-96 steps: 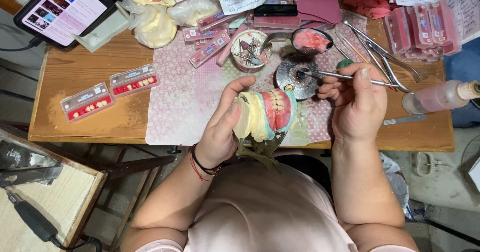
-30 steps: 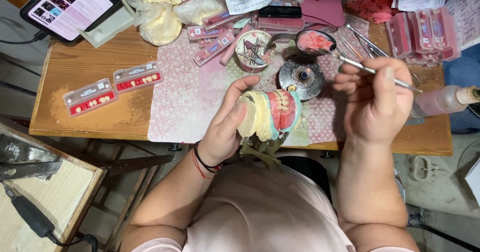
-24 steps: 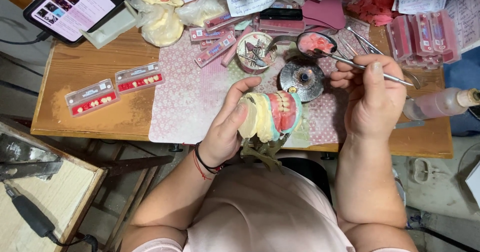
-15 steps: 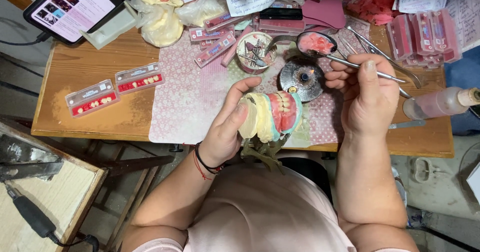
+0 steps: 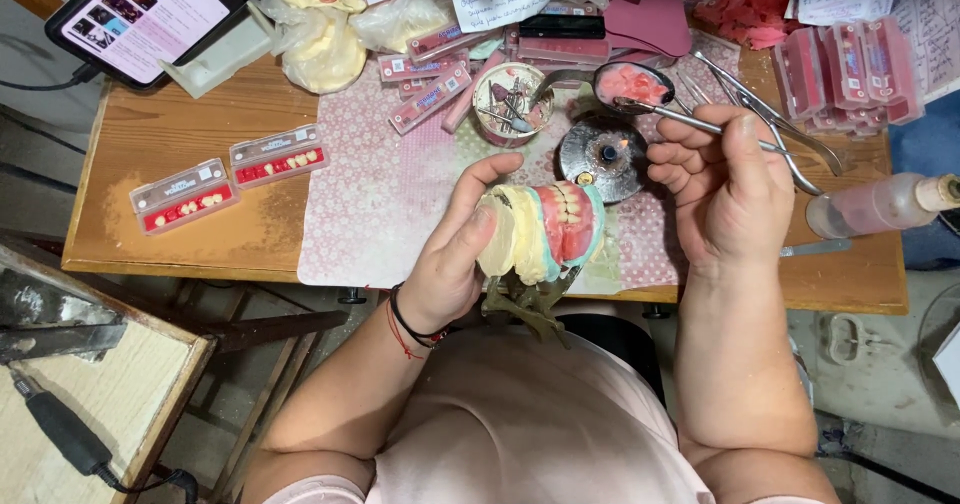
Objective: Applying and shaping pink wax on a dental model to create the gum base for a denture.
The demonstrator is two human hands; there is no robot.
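Observation:
My left hand (image 5: 462, 249) grips a denture model (image 5: 545, 229): cream plaster casts with pink gums and rows of teeth, mounted on a brass articulator (image 5: 525, 302) at the table's front edge. My right hand (image 5: 728, 194) holds a thin metal spatula (image 5: 690, 121) whose tip reaches into a ladle of pink wax (image 5: 632, 86). A round metal burner (image 5: 604, 154) with a small flame stands between the model and the ladle.
A wooden table (image 5: 150, 254) carries a pink patterned mat (image 5: 390, 204), two boxes of artificial teeth (image 5: 228, 177), a cup of burs (image 5: 512, 104), tweezers (image 5: 790, 134), a plastic bottle (image 5: 875, 204), red tooth cards (image 5: 845, 69) and a tablet (image 5: 150, 9).
My right hand has shifted the spatula from over the burner up toward the ladle of pink wax. The left hand keeps the model in the same place.

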